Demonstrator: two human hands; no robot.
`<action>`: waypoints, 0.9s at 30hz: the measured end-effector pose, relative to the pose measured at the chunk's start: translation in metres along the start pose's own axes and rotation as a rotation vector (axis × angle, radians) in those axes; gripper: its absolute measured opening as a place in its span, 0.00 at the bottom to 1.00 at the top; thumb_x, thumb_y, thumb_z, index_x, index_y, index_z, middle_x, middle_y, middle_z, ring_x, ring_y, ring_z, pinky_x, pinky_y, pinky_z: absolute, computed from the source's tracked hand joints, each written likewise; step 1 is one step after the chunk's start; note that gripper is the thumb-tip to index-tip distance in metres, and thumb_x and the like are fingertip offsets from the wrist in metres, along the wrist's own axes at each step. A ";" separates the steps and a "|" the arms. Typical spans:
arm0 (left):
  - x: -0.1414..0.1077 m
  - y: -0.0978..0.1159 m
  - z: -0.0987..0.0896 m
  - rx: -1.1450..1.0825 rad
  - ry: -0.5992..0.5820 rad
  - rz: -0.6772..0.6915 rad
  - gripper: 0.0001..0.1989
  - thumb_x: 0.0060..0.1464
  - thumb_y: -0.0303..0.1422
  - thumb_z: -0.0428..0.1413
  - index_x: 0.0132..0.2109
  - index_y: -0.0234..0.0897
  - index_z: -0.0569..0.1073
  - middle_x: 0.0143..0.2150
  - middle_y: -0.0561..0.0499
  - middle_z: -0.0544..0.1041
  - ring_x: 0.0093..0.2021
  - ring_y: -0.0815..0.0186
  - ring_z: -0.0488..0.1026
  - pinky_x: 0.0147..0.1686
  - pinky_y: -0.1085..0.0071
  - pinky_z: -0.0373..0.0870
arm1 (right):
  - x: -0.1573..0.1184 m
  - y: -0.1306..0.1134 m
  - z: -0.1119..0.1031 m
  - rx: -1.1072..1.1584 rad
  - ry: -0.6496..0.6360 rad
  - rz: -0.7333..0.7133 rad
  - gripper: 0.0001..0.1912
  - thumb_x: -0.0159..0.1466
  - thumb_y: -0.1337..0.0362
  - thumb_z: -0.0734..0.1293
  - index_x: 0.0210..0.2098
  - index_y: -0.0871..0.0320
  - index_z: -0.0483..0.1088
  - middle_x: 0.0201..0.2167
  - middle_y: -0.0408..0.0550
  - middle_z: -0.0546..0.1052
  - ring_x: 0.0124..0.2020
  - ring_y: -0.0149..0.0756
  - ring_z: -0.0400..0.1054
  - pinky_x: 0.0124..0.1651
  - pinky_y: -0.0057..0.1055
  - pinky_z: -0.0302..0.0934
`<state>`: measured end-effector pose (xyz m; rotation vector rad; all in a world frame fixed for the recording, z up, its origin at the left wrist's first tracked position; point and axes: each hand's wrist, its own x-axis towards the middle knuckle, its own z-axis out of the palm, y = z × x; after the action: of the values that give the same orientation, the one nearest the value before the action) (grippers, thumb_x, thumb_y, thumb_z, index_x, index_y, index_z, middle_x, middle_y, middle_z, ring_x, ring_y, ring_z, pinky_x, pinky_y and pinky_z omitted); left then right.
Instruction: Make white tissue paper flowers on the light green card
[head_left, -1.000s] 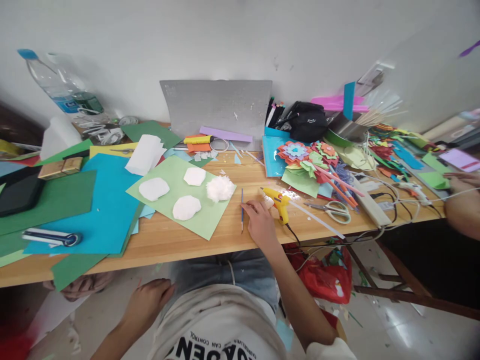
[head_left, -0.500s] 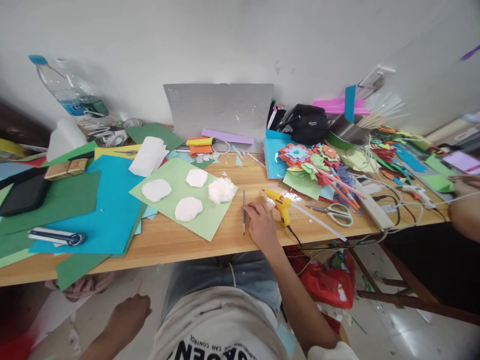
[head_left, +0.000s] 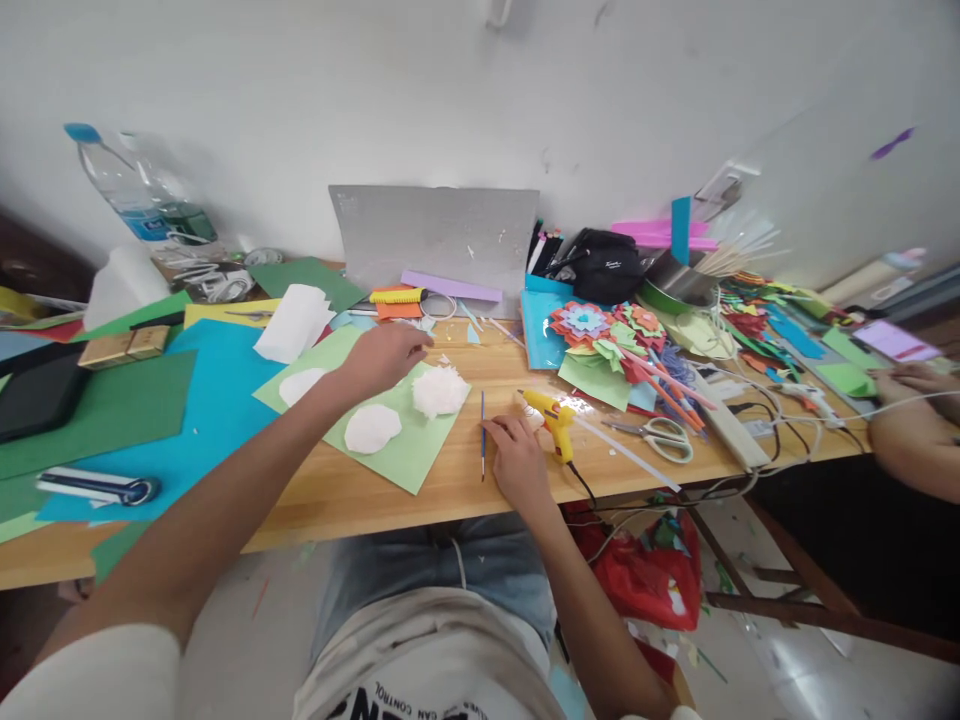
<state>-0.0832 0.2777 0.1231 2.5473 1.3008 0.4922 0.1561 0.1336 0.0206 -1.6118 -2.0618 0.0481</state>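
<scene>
My left hand (head_left: 386, 357) reaches over the far edge of the light green paper sheet (head_left: 409, 468), fingers loosely bent and apart, with nothing visible in them. Its arm crosses the sheet and covers part of a white paper disc (head_left: 301, 384). Another white disc (head_left: 373, 428) and a fluffy white paper flower (head_left: 439, 390) lie on the same sheet. My right hand (head_left: 519, 462) rests on the table with its fingers spread. Those fingertips touch or nearly touch a thin blue paintbrush (head_left: 483, 455). Right beside this hand lies a yellow glue gun (head_left: 553, 415).
Scissors (head_left: 667, 440), paper flowers (head_left: 589, 325) and a power strip (head_left: 724, 420) are on the right. A yellow cutter (head_left: 397, 296) lies behind my left hand. Blue paper (head_left: 217, 400) and a stapler (head_left: 97, 486) sit left. Another person's hand (head_left: 911, 385) is at far right.
My left hand has risen from beside my lap to above the green sheet, its arm now hiding one white disc. My right hand stays by the paintbrush. The view has shifted slightly.
</scene>
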 end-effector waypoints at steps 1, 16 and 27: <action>0.019 -0.004 0.007 0.028 -0.028 0.019 0.15 0.61 0.33 0.49 0.49 0.36 0.77 0.48 0.44 0.78 0.49 0.57 0.72 0.48 0.66 0.64 | 0.000 0.000 0.000 -0.004 0.002 0.005 0.24 0.61 0.78 0.56 0.51 0.59 0.73 0.45 0.55 0.74 0.49 0.43 0.63 0.53 0.40 0.62; 0.078 -0.037 0.060 -0.068 -0.195 0.067 0.08 0.51 0.29 0.54 0.34 0.33 0.79 0.39 0.43 0.80 0.41 0.60 0.74 0.45 0.69 0.64 | 0.002 -0.002 -0.001 -0.029 -0.043 0.048 0.22 0.62 0.77 0.58 0.51 0.58 0.72 0.46 0.54 0.73 0.49 0.43 0.63 0.52 0.38 0.62; 0.008 0.008 0.024 -1.362 0.014 -0.520 0.13 0.50 0.36 0.64 0.39 0.31 0.74 0.41 0.43 0.80 0.39 0.67 0.78 0.47 0.65 0.73 | 0.006 -0.010 -0.011 0.162 0.199 0.078 0.19 0.64 0.73 0.57 0.49 0.59 0.73 0.45 0.55 0.75 0.50 0.42 0.69 0.55 0.41 0.65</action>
<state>-0.0633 0.2778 0.1061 1.0575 0.9805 0.8567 0.1512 0.1334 0.0360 -1.5323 -1.7978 0.0769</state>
